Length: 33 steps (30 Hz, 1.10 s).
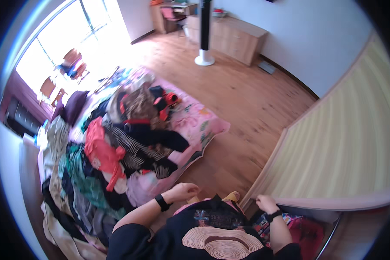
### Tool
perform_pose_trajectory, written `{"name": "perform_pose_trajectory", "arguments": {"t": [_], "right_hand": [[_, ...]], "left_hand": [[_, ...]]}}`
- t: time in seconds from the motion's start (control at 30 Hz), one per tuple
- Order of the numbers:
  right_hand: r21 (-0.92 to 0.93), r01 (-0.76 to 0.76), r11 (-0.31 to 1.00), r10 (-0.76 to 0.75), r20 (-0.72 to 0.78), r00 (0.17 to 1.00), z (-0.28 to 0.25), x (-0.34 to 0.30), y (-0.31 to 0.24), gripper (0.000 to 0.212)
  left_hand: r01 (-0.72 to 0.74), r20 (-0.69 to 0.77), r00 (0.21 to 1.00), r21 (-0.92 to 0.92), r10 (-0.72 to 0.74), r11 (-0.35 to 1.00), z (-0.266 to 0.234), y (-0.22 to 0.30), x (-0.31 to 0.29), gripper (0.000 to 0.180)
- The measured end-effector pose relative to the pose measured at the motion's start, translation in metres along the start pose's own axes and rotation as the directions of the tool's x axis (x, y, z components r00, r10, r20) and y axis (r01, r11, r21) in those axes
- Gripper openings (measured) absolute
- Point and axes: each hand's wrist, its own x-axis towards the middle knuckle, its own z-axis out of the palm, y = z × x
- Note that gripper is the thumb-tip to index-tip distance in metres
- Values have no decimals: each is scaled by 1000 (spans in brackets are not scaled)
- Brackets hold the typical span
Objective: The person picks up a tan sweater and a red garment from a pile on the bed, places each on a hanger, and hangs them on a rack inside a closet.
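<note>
My left hand (184,191) is curled into a loose fist above the floor, just right of the bed's near end; nothing shows in it. Closed on the pink border at the near corner of a large cream-and-yellow striped fabric panel (342,130) is my right hand (267,203). The panel slants up along the right side. Left of my left hand, clothes lie heaped on the bed: a coral top (100,145), a black-and-white striped garment (132,143), a green garment (80,173) and several dark pieces. A lilac cloth (141,186) lies nearest that hand.
The bed's pink floral sheet (208,123) overhangs its right edge. A black tower fan (205,32) stands on the wooden floor, before a low wooden cabinet (234,41). Beneath the panel are a red cloth (305,234) and a metal rod (329,236). Wooden chairs (52,89) stand by the window.
</note>
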Motion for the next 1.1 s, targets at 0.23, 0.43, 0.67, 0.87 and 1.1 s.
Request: {"name": "perform_pose_trajectory", "arguments": {"t": [0.23, 0.43, 0.67, 0.87, 1.1], "right_hand": [[-168, 361, 917, -360, 35, 932, -29, 103, -131, 18], [-288, 587, 756, -520, 281, 807, -25, 163, -219, 19], [-210, 718, 663, -601, 423, 679, -12, 242, -337, 18], [7, 733, 680, -717, 215, 663, 5, 327, -425, 20], [158, 691, 705, -700, -5, 714, 16, 385, -539, 41]], "left_hand": [[510, -482, 720, -120, -499, 852, 72, -187, -133, 26], [640, -359, 412, -540, -838, 546, 159, -202, -226, 29], [224, -108, 233, -961, -966, 161, 261, -186, -253, 27], [84, -13, 188, -996, -982, 29, 222, -147, -230, 28], [-96, -29, 56, -995, -998, 24, 172, -132, -212, 27]]}}
